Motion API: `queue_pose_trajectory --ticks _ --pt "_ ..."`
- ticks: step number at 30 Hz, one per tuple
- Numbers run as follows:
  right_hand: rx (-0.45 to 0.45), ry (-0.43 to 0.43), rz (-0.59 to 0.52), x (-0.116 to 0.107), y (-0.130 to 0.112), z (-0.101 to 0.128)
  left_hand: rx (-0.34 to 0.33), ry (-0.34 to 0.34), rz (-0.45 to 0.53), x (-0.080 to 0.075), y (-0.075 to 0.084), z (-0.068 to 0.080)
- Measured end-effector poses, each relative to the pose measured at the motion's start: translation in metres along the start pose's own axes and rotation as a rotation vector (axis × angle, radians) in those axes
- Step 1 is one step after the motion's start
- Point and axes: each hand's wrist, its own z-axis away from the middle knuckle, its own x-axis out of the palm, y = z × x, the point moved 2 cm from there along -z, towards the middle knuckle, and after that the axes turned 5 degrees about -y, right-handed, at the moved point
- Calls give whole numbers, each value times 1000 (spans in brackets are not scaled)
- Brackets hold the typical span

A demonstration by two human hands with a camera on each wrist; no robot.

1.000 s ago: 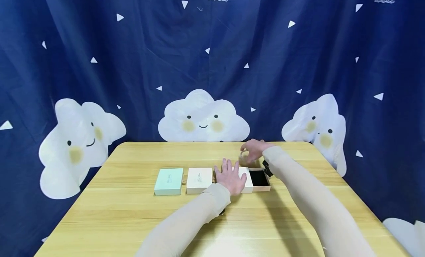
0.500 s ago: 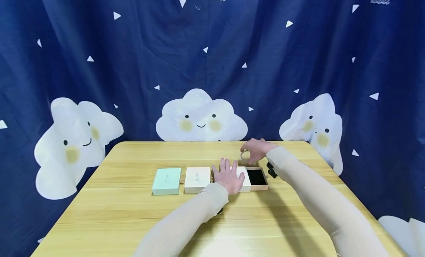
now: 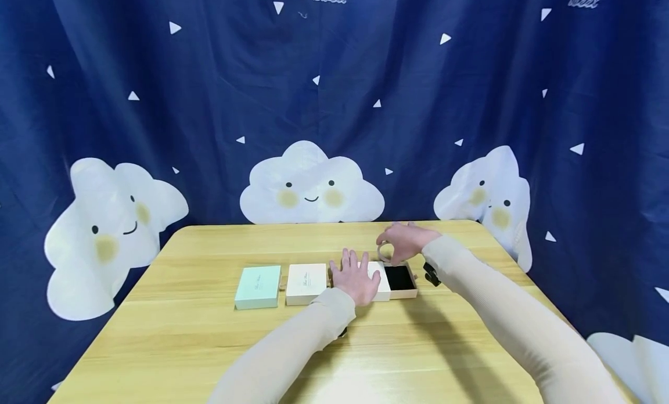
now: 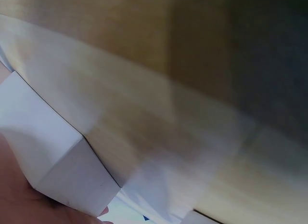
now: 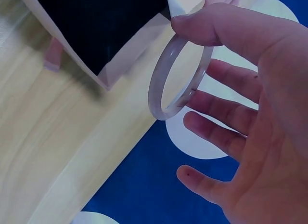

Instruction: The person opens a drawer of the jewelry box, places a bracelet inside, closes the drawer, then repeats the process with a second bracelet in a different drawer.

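Above the far edge of the open box, the right hand holds a pale bangle. The thumb presses on top of the ring and a finger holds it from behind, while the other fingers spread loose and wide. The bangle hangs in the air, just behind the box's black inside, not touching it.

The bangle looks hard and stiff, like stone or glass. It is likely smooth and a bit slippery, and I think it could crack if it falls on the table. It looks small and light. A good place to hold it is across the rim, thumb on one side and finger on the other, as the hand does now.

The left hand lies flat on the white lid of the open box, fingers straight and a little apart. The left wrist view shows the palm on a white box corner.

Next to it sit a cream box and a mint green box, both closed.

Compared with a second ago, the right hand has come a little closer to the open box and lower, with the bangle still in its grip. The left hand stays pressed on the lid. The boxes have not moved on the table.
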Motion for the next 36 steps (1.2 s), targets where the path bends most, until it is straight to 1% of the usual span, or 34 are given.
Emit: queue_pose_trajectory --ticks 3,8,15,21,26,36 --pt "8 -9 -12 3 0 2 1 -3 -3 -3 0 2" --pt "30 -29 -26 6 0 8 8 24 0 -7 1 6" --pt "14 -25 -9 8 -6 17 11 27 3 -6 1 5" --pt "-1 -20 29 12 -8 25 12 28 -9 -5 0 4" --pt "-10 -15 47 18 -6 27 13 28 0 -4 0 4" --pt "5 -14 40 29 -2 29 12 45 0 -3 1 2"
